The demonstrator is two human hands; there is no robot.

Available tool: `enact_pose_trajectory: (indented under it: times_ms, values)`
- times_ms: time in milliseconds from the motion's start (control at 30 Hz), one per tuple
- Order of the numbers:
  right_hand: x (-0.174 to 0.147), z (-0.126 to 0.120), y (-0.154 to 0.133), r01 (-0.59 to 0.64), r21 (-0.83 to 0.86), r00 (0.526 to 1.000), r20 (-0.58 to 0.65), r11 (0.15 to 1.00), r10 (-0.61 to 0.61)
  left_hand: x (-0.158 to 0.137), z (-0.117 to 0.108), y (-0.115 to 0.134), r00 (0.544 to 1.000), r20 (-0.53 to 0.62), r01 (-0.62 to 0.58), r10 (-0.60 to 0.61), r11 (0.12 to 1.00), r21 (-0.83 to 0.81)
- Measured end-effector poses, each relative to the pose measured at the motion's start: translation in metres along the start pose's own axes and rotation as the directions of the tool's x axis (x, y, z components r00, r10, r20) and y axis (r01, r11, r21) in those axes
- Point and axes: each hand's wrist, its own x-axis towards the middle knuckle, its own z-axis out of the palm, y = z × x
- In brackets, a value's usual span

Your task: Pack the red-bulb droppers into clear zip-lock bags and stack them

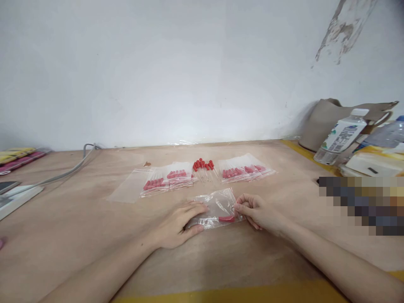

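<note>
A clear plastic zip bag (211,204) lies flat on the table between my hands, with a red-capped piece (226,219) inside near its lower right. My left hand (181,221) rests on the bag's left end, fingers stretched out and apart. At the right edge, my right hand (252,210) pinches the bag between thumb and fingers. Just beyond is a loose pile of thin droppers with red bulb ends (203,165). Filled bags with red ends showing lie on both sides of it, a left stack (167,179) and a right stack (244,169).
A flat translucent bag (126,189) lies left of the stacks. A grey cable (67,174) runs to a white device (20,200) at the left. On the right stand a plastic bottle (341,136), a grey-brown bag (318,124) and a white-and-yellow package (375,162). A wall closes the back.
</note>
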Motion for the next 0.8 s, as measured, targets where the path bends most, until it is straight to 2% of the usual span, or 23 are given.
enact_pose_trajectory:
  times_ms: [133,300,367,433,533,600,633,667,700,800]
  values:
    - [0.001,-0.002,0.001,0.007,0.072,0.999,0.04,0.997,-0.01,0.001,0.0,-0.002,0.999,0.033,-0.023,0.024,0.999,-0.031]
    - [0.005,-0.007,0.008,-0.028,-0.055,0.996,-0.089,0.998,0.023,0.001,0.0,-0.004,0.999,0.035,-0.01,0.011,0.999,-0.038]
    - [0.008,-0.011,0.01,0.025,-0.174,0.987,-0.153,0.984,-0.053,0.002,0.0,-0.004,0.999,0.035,-0.01,0.011,0.999,-0.033]
    - [0.013,-0.014,0.007,0.121,-0.335,0.965,-0.182,0.934,-0.19,0.002,0.0,-0.004,0.999,0.032,-0.012,0.012,1.0,-0.02]
    - [0.031,-0.016,-0.01,0.241,-0.564,0.902,-0.171,0.79,-0.397,0.002,0.0,-0.004,0.999,0.031,-0.009,0.009,1.0,0.006]
    - [0.051,-0.015,-0.027,0.261,-0.678,0.861,-0.159,0.687,-0.484,0.001,0.0,-0.004,1.0,0.027,0.0,-0.001,1.0,0.019]
    - [0.064,-0.013,-0.035,0.231,-0.731,0.851,-0.168,0.643,-0.497,0.001,0.0,-0.004,1.0,0.022,0.005,-0.005,1.0,0.026]
    - [0.077,-0.011,-0.043,0.173,-0.771,0.87,-0.172,0.613,-0.462,0.0,0.0,-0.004,1.0,0.013,0.008,-0.009,0.999,0.033]
    - [0.091,-0.008,-0.05,0.092,-0.792,0.888,-0.209,0.603,-0.409,-0.001,0.0,-0.004,1.0,0.0,0.013,-0.013,0.999,0.04]
    - [0.131,0.002,-0.063,-0.03,-0.791,0.907,-0.279,0.611,-0.316,-0.003,0.0,-0.004,0.999,-0.042,0.018,-0.017,0.999,0.041]
